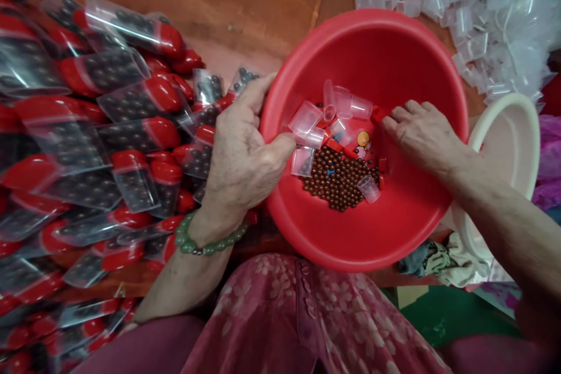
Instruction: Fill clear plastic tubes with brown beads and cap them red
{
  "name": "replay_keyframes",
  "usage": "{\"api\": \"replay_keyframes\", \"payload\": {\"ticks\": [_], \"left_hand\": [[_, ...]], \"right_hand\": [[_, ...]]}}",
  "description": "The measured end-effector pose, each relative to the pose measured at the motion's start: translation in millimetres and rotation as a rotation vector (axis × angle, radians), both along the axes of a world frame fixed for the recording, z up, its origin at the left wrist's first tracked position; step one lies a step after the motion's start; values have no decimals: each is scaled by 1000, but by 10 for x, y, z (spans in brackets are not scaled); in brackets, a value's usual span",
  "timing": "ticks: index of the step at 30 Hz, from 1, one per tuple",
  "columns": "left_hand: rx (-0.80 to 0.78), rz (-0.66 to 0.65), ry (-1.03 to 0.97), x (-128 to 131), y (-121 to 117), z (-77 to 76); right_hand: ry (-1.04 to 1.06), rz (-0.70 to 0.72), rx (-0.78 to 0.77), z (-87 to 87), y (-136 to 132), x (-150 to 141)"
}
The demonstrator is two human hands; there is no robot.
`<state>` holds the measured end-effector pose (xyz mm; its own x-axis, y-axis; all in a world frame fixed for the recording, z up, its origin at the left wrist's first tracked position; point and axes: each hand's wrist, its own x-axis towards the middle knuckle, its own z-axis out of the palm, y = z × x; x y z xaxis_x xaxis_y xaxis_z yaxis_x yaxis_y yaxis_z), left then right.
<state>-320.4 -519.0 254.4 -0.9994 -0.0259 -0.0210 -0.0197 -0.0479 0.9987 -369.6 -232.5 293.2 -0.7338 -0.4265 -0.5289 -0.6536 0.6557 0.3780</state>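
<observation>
The red basin (363, 242), gripped at its rim by the left hand (245, 155), is best kept steady: loose brown beads (342, 187) lie between that hand and the right hand (423, 134), whose hold cannot be told.

behind the grip of the left hand (248, 152): bracelet (214, 246), round green beads, few dark | lower, between both grips: pink-purple garment (272, 321), pale blossoms, knobbly buttoned strip | flanking it: plain purple cloth (144, 346)
</observation>
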Motion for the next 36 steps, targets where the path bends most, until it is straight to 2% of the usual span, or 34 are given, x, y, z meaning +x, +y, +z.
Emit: {"api": "replay_keyframes", "payload": {"ticks": [4, 7, 12, 18, 25, 27, 31, 33, 36], "left_hand": [[33, 0, 8, 11, 7, 19], [20, -1, -17, 21, 8, 41], [16, 6, -13, 29, 10, 48], [18, 20, 45, 2, 10, 39], [37, 31, 80, -19, 15, 30], [-3, 29, 104, -22, 15, 18], [-195, 30, 127, -28, 2, -10], [-237, 35, 119, -34, -4, -28], [-218, 32, 96, -49, -4, -58]], "right_hand": [[29, -25, -15, 106, -21, -45], [-12, -31, 3, 117, -60, -26], [-11, 88, 69, -2, -82, 19], [-160, 260, -36, -119, -177, 143], [-345, 346, -142, -222, -333, 382], [-374, 368, -198, -251, -459, 495], [-530, 378, -368, -301, -728, 659], [-633, 310, -496, -347, -784, 671], [-759, 134, -738, -436, -752, 632]]}}
